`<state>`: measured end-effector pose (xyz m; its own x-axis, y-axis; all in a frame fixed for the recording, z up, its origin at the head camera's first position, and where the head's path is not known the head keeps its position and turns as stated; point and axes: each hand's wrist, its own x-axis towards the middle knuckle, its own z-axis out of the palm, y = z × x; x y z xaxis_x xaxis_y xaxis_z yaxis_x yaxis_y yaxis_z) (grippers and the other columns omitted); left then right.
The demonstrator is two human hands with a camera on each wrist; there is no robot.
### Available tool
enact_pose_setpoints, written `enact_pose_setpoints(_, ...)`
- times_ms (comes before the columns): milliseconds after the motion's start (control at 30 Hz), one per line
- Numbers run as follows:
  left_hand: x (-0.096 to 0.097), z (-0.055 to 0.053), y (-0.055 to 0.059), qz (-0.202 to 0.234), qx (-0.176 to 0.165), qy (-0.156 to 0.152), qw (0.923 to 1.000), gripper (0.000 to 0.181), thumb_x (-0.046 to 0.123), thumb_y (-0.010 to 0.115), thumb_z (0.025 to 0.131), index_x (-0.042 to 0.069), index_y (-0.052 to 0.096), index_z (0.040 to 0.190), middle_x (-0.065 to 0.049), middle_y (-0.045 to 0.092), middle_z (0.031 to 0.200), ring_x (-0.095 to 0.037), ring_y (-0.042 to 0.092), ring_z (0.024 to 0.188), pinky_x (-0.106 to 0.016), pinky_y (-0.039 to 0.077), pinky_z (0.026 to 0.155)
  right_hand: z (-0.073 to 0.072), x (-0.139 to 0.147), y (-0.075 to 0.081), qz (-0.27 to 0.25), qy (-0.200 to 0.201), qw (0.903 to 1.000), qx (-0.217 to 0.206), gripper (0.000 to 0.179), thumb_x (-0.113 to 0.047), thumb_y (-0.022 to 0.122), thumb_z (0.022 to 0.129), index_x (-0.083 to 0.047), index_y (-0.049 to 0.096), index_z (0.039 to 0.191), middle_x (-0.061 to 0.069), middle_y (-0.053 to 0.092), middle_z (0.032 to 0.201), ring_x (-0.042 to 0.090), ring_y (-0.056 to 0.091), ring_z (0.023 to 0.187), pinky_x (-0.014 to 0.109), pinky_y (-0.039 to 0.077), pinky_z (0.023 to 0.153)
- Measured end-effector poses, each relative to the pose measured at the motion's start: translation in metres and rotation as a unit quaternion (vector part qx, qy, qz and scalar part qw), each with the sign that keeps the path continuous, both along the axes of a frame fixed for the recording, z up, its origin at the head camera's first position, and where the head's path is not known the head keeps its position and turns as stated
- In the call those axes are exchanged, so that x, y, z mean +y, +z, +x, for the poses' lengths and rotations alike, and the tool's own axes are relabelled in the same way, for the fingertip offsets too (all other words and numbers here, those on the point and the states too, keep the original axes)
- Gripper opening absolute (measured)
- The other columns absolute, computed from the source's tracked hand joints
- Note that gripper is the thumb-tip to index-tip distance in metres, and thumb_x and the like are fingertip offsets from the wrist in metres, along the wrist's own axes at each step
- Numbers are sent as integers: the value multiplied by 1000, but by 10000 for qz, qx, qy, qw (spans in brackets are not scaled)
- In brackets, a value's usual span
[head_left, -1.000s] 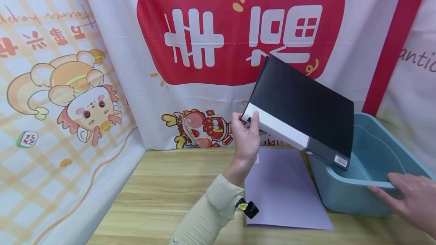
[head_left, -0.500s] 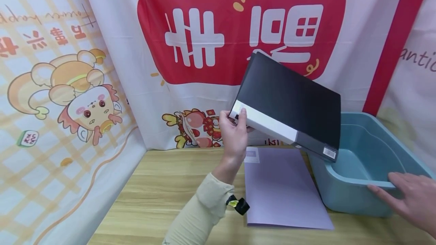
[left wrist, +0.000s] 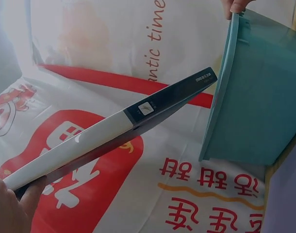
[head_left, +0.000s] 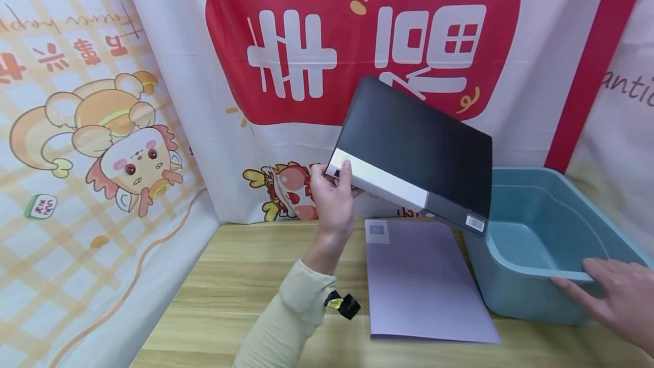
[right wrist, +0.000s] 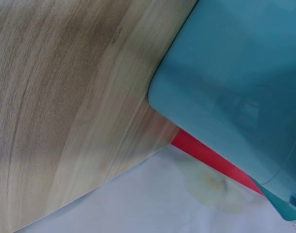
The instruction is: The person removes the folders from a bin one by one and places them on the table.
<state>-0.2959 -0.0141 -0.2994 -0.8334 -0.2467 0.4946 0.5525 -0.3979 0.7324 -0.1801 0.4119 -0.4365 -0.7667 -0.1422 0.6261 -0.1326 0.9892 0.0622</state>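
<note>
A black ring binder or file folder with a white spine label is held up in the air, tilted, above the table. My left hand grips the left end of its spine, thumb on the label; in the left wrist view the spine runs up to the right from that hand. The binder's lower right corner overlaps the near left rim of a blue plastic bin in the head view. My right hand holds that bin's front rim, fingers over the edge.
On the wood-grain table a purple folder lies flat, left of the bin. A printed cloth hangs behind, and another patterned cloth covers the left side.
My left hand has carried the black binder leftward, drawing it away from above the bin and uncovering more of the purple folder. My right hand has stayed on the rim.
</note>
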Motion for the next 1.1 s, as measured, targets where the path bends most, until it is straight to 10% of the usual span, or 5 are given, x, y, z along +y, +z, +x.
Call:
enact_pose_setpoints(233, -14, -2, -2, -83, -118, 256, 9996, 20, 6, 60, 102, -1, 42, 105, -13, 61, 91, -20, 69, 70, -27, 58, 51, 0, 1, 2, 3, -239, 9990, -387, 59, -62, 67, 90, -17, 37, 66, -3, 31, 57, 14, 33, 52, 27, 27, 53)
enact_pose_setpoints(1100, -61, -10, -17, -145, -519, 480, 9974, 17, 6, 58, 104, 3, 44, 114, -23, 65, 109, -27, 73, 85, -37, 63, 60, 1, 1, 2, 20, -353, 9981, -497, 60, -63, 64, 92, -16, 37, 66, -3, 32, 57, 15, 33, 52, 28, 28, 54)
